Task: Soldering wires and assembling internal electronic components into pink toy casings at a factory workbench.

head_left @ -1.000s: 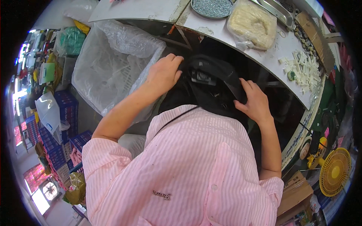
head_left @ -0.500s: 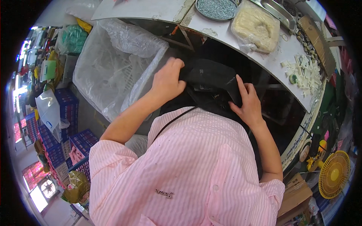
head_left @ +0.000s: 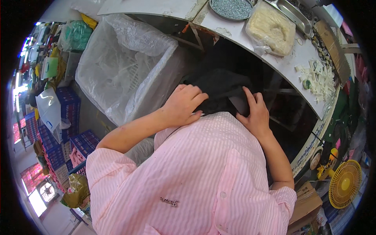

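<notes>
A black fabric item lies bunched in my lap, below the table edge; its exact kind does not show. At its left side my left hand grips the fabric with bent fingers, the thumb low near my shirt. On the opposite edge, my right hand holds the item between thumb and fingers. A smooth, dark grey patch shows beside the right thumb. The middle of the item sinks into shadow, so its folds are hard to make out.
On the left stands a basket lined with clear plastic. The white table bears a round tray of small metal pieces, a bagged cream-coloured block and white plastic parts. A yellow fan is at right.
My left hand has come down and right, toward my body. The item's raised flap has folded over, covering the opening seen before. My right hand has stayed at its edge.
</notes>
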Action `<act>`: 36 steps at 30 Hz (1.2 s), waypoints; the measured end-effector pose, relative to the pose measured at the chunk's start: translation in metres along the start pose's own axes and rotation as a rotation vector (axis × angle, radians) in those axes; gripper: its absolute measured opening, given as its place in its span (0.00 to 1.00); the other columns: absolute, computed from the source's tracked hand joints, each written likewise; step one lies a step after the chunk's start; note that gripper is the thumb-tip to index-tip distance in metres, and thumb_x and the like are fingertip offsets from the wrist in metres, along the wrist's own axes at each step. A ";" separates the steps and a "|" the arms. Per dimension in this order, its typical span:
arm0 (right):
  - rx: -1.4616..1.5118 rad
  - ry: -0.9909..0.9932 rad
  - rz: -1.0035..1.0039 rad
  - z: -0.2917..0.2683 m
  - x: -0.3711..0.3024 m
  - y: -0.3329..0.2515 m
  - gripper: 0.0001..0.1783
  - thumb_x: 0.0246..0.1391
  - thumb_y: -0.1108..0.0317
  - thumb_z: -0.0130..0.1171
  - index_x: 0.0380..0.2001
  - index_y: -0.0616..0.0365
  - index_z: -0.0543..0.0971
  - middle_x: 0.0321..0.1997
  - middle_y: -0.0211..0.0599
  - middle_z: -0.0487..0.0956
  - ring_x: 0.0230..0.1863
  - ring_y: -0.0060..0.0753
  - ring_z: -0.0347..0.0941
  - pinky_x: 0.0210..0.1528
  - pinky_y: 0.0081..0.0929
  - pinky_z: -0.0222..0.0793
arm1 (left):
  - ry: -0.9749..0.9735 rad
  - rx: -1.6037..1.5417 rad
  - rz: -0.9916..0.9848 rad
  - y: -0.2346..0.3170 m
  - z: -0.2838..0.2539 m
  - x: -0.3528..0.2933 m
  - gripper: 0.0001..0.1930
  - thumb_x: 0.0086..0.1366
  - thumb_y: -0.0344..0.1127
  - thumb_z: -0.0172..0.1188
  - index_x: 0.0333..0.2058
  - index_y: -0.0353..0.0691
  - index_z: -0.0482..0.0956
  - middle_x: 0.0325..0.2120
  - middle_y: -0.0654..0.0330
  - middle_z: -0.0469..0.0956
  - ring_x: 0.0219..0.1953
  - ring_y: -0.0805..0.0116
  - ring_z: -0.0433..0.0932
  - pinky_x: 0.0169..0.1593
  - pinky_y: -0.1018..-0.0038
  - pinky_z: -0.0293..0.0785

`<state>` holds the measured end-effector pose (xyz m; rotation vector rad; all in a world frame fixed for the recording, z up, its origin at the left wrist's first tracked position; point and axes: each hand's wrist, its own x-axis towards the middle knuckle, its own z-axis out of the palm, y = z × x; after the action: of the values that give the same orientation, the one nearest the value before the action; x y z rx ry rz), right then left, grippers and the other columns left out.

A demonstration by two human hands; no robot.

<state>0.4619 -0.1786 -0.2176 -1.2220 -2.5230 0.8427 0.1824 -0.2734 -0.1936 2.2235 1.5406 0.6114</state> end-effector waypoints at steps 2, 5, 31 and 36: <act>-0.016 -0.009 -0.018 -0.001 0.003 -0.003 0.50 0.36 0.65 0.74 0.68 0.45 0.68 0.45 0.46 0.69 0.47 0.51 0.73 0.45 0.41 0.75 | 0.047 0.047 -0.024 0.002 0.006 0.004 0.19 0.49 0.34 0.68 0.41 0.41 0.77 0.39 0.54 0.73 0.43 0.51 0.74 0.49 0.57 0.69; -0.044 -0.006 -0.038 -0.005 0.001 -0.003 0.51 0.37 0.65 0.74 0.69 0.45 0.66 0.46 0.47 0.69 0.48 0.51 0.73 0.46 0.41 0.76 | 0.074 0.098 -0.022 -0.002 0.011 0.010 0.19 0.49 0.36 0.70 0.40 0.41 0.77 0.41 0.54 0.73 0.45 0.51 0.74 0.51 0.56 0.68; -0.130 -0.234 -0.115 -0.043 0.012 -0.010 0.45 0.40 0.67 0.67 0.65 0.62 0.66 0.63 0.51 0.71 0.64 0.57 0.65 0.63 0.46 0.66 | 0.177 -0.492 -0.262 -0.018 -0.014 -0.007 0.13 0.54 0.23 0.64 0.40 0.34 0.79 0.32 0.57 0.73 0.36 0.60 0.75 0.44 0.68 0.72; -0.127 -0.052 -0.384 -0.006 0.044 -0.020 0.40 0.38 0.69 0.70 0.60 0.62 0.72 0.59 0.45 0.73 0.61 0.50 0.67 0.63 0.44 0.65 | 0.109 -0.530 -0.424 -0.026 -0.019 -0.005 0.17 0.54 0.25 0.66 0.44 0.35 0.80 0.32 0.60 0.72 0.37 0.69 0.73 0.43 0.74 0.70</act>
<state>0.4240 -0.1524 -0.2036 -0.7112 -2.7586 0.6366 0.1499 -0.2685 -0.1918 1.4448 1.6029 0.8883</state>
